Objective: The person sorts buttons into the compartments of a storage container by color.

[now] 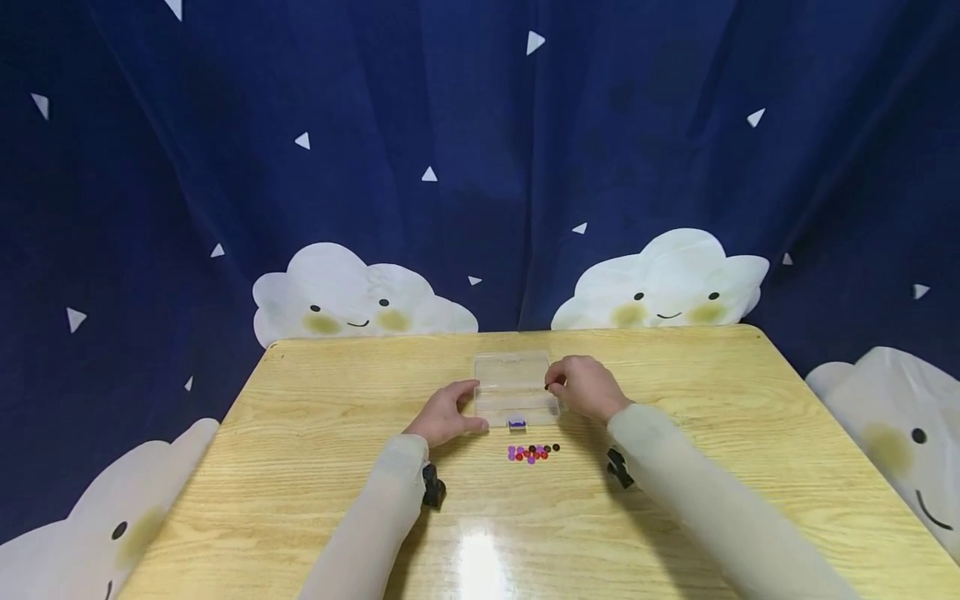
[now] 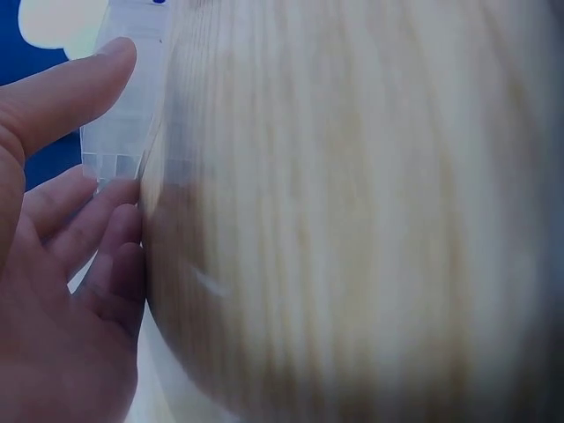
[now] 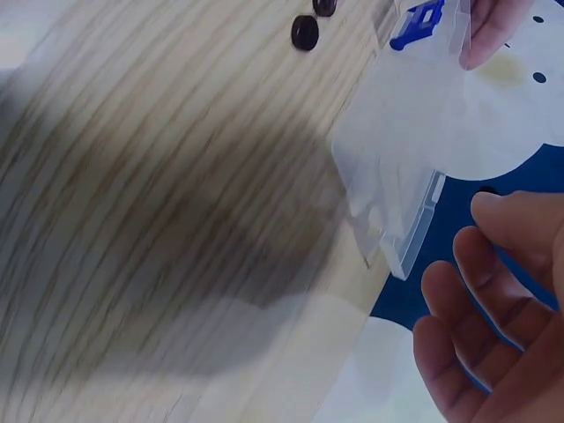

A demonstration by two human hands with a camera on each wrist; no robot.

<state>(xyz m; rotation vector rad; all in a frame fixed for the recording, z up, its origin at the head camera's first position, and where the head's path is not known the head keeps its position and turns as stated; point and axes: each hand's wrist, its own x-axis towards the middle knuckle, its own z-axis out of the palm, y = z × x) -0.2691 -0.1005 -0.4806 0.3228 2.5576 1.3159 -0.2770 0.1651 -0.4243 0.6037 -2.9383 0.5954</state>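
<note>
A clear plastic box point(image 1: 517, 406) stands on the table with its lid point(image 1: 512, 367) raised at the back. My left hand point(image 1: 446, 414) rests at the box's left end, relaxed fingers against its side and the thumb by the front corner. In the left wrist view, the fingers point(image 2: 119, 225) touch the box end. Above the box's right edge, my right hand point(image 1: 588, 387) pinches a small black disc point(image 1: 547, 387) between thumb and forefinger. The right wrist view shows only a sliver of this black disc point(image 3: 487, 189) behind the thumb.
Several small purple, red and black discs point(image 1: 531, 454) lie grouped in front of the box, near its blue latch point(image 1: 517, 425). The wooden table point(image 1: 315, 433) reaches back to a dark blue curtain point(image 1: 480, 167) with white clouds.
</note>
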